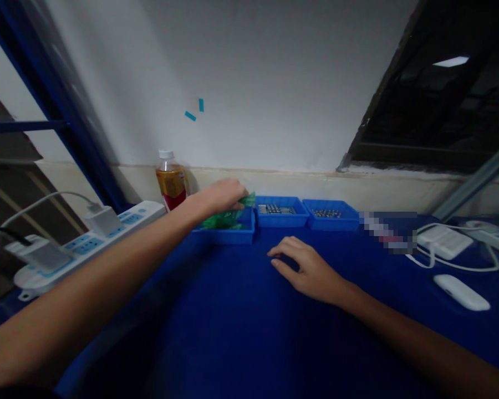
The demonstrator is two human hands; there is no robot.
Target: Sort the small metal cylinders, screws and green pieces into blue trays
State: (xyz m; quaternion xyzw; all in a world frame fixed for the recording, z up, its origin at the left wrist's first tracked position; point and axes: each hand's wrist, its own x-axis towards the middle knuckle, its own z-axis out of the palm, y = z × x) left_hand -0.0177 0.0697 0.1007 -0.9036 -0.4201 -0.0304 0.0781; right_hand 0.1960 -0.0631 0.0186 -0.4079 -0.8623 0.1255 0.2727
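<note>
Over the leftmost blue bin (233,237), my left hand (225,195) pinches a green plastic bag (248,199). More green plastic bags (222,220) lie in that bin below the hand. My right hand (301,263) hovers at or just above the blue tabletop (241,321), its thumb and fingers apart with nothing between them. In front of it stands the middle blue bin (283,220), holding metal screws or pins (278,209). The blue bin to the right (335,223) contains small metal pieces (327,213), too small to name surely.
A drink bottle (171,183) stands against the wall. On the left, a power strip (95,244) carries plugged-in adapters (102,220). To the right lie a white box with cables (444,241), a white oval device (461,292) and a pixelated patch. A blue metal frame (79,122) rises at left.
</note>
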